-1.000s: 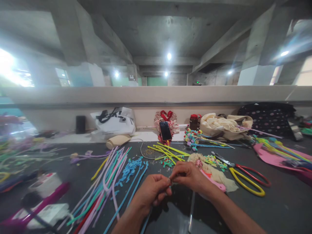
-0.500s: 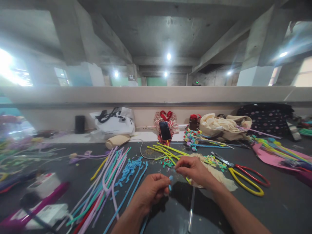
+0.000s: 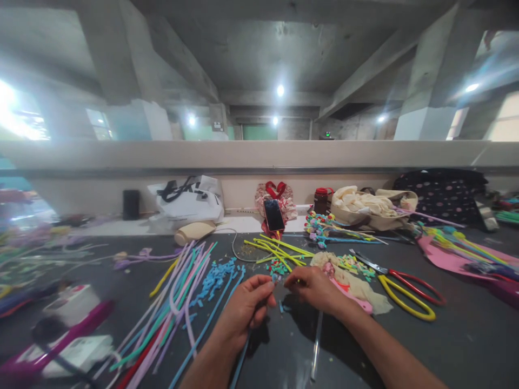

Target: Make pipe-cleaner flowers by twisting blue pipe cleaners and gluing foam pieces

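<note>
So my forearms angle in from the bottom and my hands nearly meet mid-table, just apart. My left hand (image 3: 248, 303) has thumb and index finger pinched together, other fingers curled under, with a tiny bluish bit (image 3: 274, 277) at the tips, over the dark tabletop (image 3: 409, 356). It's too small to tell which way that points. My right hand (image 3: 314, 286) arches palm-down beside it, fingers bent and bunched toward the left one; can't tell if they've got hold of anything.

Two little blue pieces (image 3: 281, 306) lie on the table just under the gap. Left of my left wrist, long blue stems (image 3: 221, 317) run slantwise, far ends leaning right. The yellow-green stems (image 3: 275, 251) beyond my hands fan mostly left to right, and a clear stick (image 3: 317, 348) below my right hand points almost straight away from me. The scissors (image 3: 387, 271) aim their blades away and left.

At the back, the cream bag (image 3: 399, 220) has pale cloth (image 3: 352, 202) bunched inside. The white bag's (image 3: 190, 202) contents are hidden.
</note>
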A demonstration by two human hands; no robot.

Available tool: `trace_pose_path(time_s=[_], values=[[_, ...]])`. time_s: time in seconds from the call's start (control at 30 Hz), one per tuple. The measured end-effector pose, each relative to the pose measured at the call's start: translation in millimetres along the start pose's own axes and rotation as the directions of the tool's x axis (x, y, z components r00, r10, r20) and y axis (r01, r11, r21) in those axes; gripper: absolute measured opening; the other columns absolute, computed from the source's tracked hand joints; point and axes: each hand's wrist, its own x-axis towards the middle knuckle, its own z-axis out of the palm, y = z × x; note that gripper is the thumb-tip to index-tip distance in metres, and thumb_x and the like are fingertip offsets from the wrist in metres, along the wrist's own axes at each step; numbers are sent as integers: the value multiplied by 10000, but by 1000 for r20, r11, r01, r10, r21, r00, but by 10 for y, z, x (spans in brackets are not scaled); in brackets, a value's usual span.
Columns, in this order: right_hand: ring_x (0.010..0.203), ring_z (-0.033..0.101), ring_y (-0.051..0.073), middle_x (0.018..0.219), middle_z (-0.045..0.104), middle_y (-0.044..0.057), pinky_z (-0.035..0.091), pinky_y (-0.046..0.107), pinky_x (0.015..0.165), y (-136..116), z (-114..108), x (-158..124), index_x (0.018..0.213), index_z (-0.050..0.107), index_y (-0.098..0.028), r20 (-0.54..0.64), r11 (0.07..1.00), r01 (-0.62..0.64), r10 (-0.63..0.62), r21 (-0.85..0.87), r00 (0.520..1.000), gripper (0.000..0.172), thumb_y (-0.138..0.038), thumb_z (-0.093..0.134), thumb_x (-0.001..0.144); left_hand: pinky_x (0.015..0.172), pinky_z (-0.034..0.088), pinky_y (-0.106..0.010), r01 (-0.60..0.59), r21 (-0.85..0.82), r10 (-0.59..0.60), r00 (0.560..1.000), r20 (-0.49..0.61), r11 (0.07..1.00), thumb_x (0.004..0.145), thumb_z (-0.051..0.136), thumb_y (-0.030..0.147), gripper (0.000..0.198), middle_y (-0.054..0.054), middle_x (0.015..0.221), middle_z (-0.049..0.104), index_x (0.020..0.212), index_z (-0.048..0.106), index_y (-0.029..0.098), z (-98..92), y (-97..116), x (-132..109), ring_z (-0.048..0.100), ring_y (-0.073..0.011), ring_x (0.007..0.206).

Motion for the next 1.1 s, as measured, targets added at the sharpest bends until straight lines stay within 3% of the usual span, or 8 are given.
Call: trace_pose_path(time_s=[0.13, 0.3, 0.47, 0.63, 0.77, 0.87, 1.0, 1.1], values=[[522, 527, 92, 672, 620, 0, 394, 189, 503, -26, -139, 10, 762, 651, -175, -86, 997, -25, 31, 68, 996, 163, -150, 500, 704, 293, 168, -105, -2, -43, 2, 1000, 0, 999, 621, 625, 275, 232, 56, 512, 520, 771, 509, 142, 9, 8, -2, 318, 6, 303], [445, 497, 91, 584, 570, -18, 333, 184, 403, 52, -667, -232, 794, 632, -161, -159, 959, -182, 219, 218, 963, 196, -296, 515, 715, 326, 280, -115, -13, -87, 16, 999, 35, 996, 599, 644, 208, 259, 4, 622, 585, 821, 528, 143, 43, 16, -17, 465, -39, 418], [454, 508, 118, 527, 560, -19, 336, 215, 440, 298, -1039, -693, 678, 615, -180, -234, 912, -404, 379, -67, 895, 192, -319, 489, 716, 336, 317, -129, 5, -32, -3, 997, 73, 999, 619, 642, 257, 230, -19, 619, 610, 770, 512, 142, 67, 15, -46, 523, -71, 452], [639, 565, 169, 697, 635, 19, 370, 243, 554, 385, -930, -885, 731, 627, -198, -162, 873, -376, 342, -309, 926, 222, -351, 467, 737, 319, 286, -127, -4, 46, 0, 995, 101, 999, 641, 620, 339, 237, 8, 573, 590, 698, 488, 151, 73, -10, -35, 498, -59, 405], [750, 558, 200, 868, 605, 66, 359, 266, 610, 334, -704, -764, 880, 612, -203, -142, 795, -291, 255, -533, 956, 313, -440, 500, 709, 304, 258, -130, -13, 80, 6, 996, 84, 997, 621, 627, 365, 261, 21, 565, 582, 669, 481, 153, 73, -28, -12, 462, -46, 363], [702, 550, 188, 811, 607, 65, 333, 258, 583, 344, -637, -654, 837, 621, -197, -93, 764, -271, 268, -585, 959, 291, -429, 498, 714, 302, 250, -130, -6, 76, 0, 997, 72, 997, 612, 629, 371, 271, 25, 563, 582, 689, 479, 159, 68, -34, -4, 463, -49, 360], [624, 530, 162, 715, 611, 32, 311, 243, 529, 418, -721, -610, 766, 641, -190, -104, 856, -319, 304, -407, 947, 242, -389, 517, 702, 299, 244, -129, 4, 74, -9, 998, 66, 997, 607, 629, 374, 280, 26, 555, 579, 718, 482, 163, 71, -27, -9, 459, -51, 357], [600, 521, 149, 673, 606, 21, 339, 234, 525, 487, -843, -650, 773, 643, -155, -120, 929, -371, 369, 7, 922, 248, -360, 536, 684, 297, 241, -127, 7, 81, -13, 998, 65, 997, 604, 630, 379, 285, 29, 551, 575, 716, 480, 165, 80, -25, -15, 451, -49, 351]])
